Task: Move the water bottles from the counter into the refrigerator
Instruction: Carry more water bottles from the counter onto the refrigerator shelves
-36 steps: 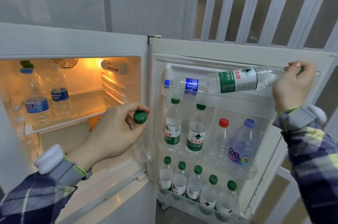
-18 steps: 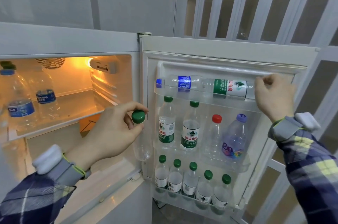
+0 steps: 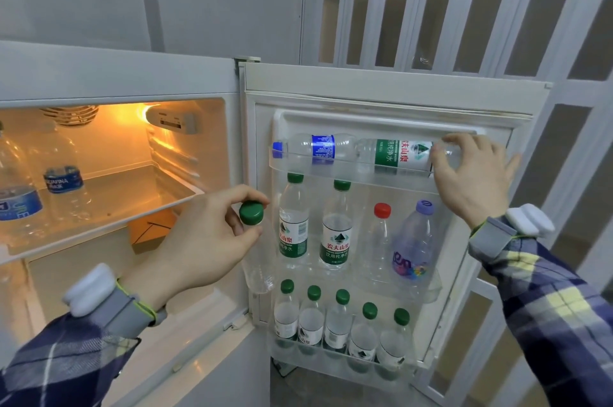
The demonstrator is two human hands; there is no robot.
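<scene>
We note a clear, green-capped bottle [image 3: 257, 249] grasped by the left hand [image 3: 202, 242] beside the fridge door [image 3: 394, 88]; right hand [image 3: 472, 179] fingers rest released on a lying green-labelled bottle [image 3: 396, 155].

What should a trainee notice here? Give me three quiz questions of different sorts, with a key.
1. True or false: the green-label bottle on the top door shelf stands upright.
2. How many green-capped bottles stand on the bottom door shelf?
3. The left hand holds its bottle by: A) the base B) the neck under the cap C) the label

Key: 1. false, it lies on its side; 2. five; 3. B
</scene>
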